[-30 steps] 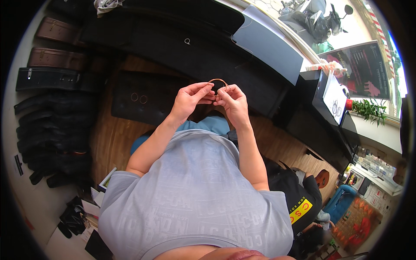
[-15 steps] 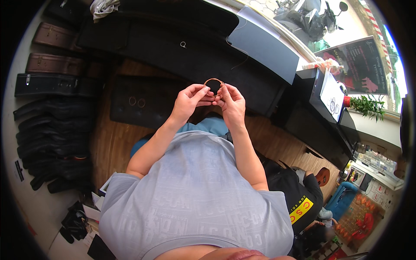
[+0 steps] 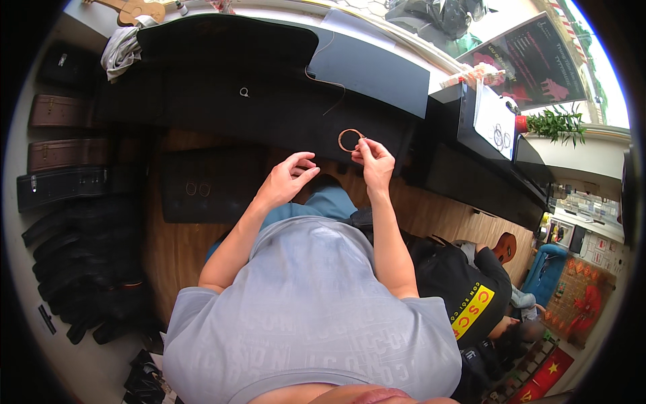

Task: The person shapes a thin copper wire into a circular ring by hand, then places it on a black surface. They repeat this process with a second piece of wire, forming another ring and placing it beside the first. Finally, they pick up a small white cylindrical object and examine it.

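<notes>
My right hand [image 3: 375, 165] pinches a coiled copper-coloured string [image 3: 340, 142] at its right side, between thumb and fingertips. The coil is a thin ring held up over the edge of the long black surface. To its left, my left hand [image 3: 288, 180] is apart from the coil, fingers loosely bent and holding nothing. Two thinner coils [image 3: 198, 190] lie side by side on the black padded bench [image 3: 225, 161]. A small pale loop [image 3: 244, 92] rests on the black surface ahead, and a loose strand of string [image 3: 344, 95] trails over its far right part.
Dark instrument cases [image 3: 64, 188] line the left wall. A grey cloth [image 3: 122, 52] and a small guitar [image 3: 138, 11] are at the far left. On the right, a glossy black piano-like cabinet [image 3: 464, 168] carries white paper and a potted plant [image 3: 555, 126]. A person in black [image 3: 494, 269] sits behind right.
My left hand has let go of the coil and drawn a little away. My right hand now holds it alone, farther right. The view has shifted, moving the surroundings left.
</notes>
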Demonstrator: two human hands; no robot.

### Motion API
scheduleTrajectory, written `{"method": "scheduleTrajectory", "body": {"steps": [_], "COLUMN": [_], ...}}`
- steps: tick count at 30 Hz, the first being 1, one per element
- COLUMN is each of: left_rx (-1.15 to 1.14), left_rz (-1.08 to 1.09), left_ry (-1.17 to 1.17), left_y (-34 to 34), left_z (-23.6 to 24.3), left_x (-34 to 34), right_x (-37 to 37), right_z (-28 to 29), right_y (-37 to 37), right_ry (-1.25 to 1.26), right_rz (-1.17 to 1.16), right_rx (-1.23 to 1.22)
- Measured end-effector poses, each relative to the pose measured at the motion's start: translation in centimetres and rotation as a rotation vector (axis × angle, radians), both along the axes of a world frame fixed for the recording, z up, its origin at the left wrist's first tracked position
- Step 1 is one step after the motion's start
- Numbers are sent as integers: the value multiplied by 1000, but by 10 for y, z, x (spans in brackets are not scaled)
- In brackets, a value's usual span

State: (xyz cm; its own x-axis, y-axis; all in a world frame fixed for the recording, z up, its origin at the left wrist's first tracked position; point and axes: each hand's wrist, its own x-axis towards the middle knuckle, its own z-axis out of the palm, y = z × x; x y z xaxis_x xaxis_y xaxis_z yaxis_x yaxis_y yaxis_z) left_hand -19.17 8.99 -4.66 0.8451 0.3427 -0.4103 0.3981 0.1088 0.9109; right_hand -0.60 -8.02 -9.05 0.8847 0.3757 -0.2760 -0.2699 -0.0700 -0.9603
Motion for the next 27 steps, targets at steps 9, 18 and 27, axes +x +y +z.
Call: {"method": "scheduleTrajectory", "body": {"steps": [9, 18, 27], "left_rx": [50, -211, -329], "left_rz": [24, 660, 667], "left_ry": [72, 69, -77], "left_y": [2, 35, 39], "left_z": [-7, -54, -74], "left_x": [62, 180, 250], "right_x": [154, 239, 247], "right_z": [-35, -59, -25], "right_y": [-6, 0, -28], "right_ry": [114, 285, -61], "right_rz": [-234, -191, -79], "right_rx": [61, 161, -223]}}
